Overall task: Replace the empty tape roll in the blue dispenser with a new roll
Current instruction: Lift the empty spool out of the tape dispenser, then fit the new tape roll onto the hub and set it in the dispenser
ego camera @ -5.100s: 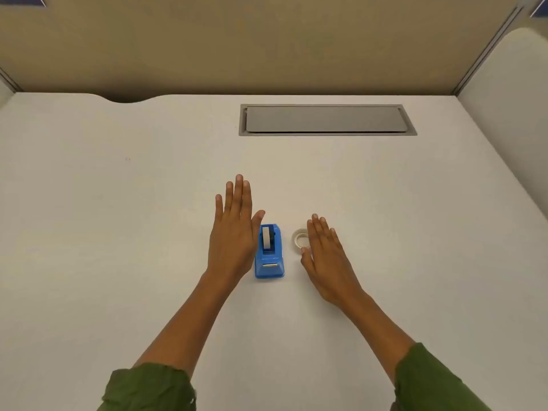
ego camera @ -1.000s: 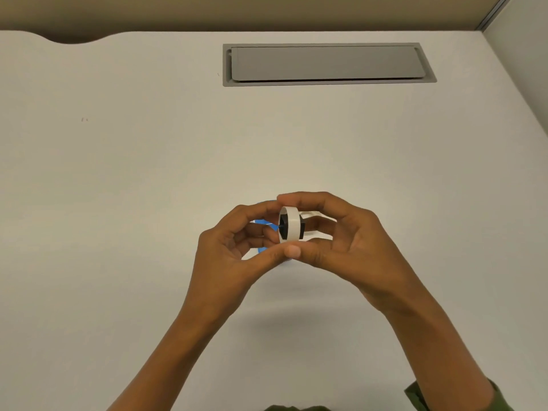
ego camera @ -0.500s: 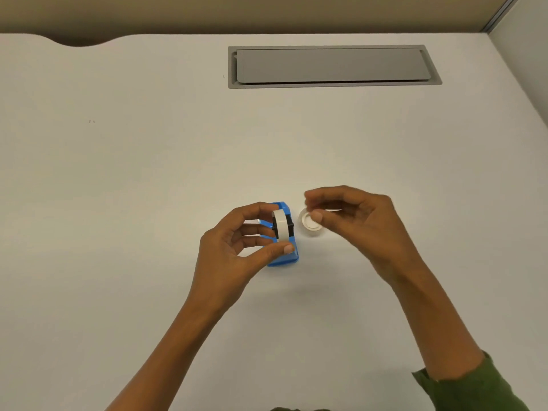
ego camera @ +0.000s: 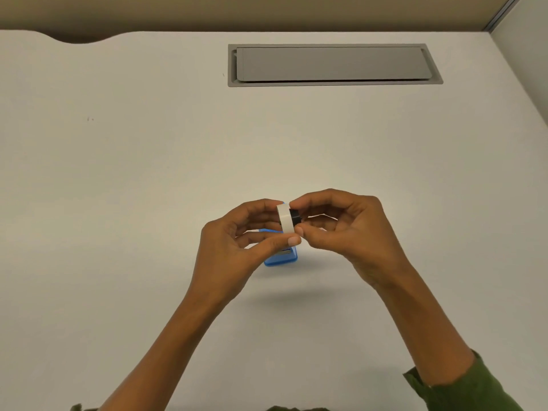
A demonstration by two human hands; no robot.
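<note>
We see our left hand (ego camera: pixel 234 247) pinching one white tape roll (ego camera: pixel 284 218) above the one blue dispenser (ego camera: pixel 280 258) on the desk (ego camera: pixel 118 203) — our right hand (ego camera: pixel 347 229) pinches the roll's black hub (ego camera: pixel 294 217).

**Around the Work: A Pale Desk and Its Fittings**

A wide off-white desk (ego camera: pixel 124 203) is filling nearly the whole head view, its surface lying flat and plain. A long grey cable hatch (ego camera: pixel 333 64) is sitting sunk into the desk toward the far edge, right of centre, with its flat lid lying closed inside a slightly lighter frame. A curved notch (ego camera: pixel 80 38) is cutting into the far edge on the left. A tan partition wall (ego camera: pixel 237 11) is standing behind the desk, and a pale side panel (ego camera: pixel 527 54) is rising along the right edge. A few tiny dark specks (ego camera: pixel 89 119) are showing on the left part of the desk.
</note>
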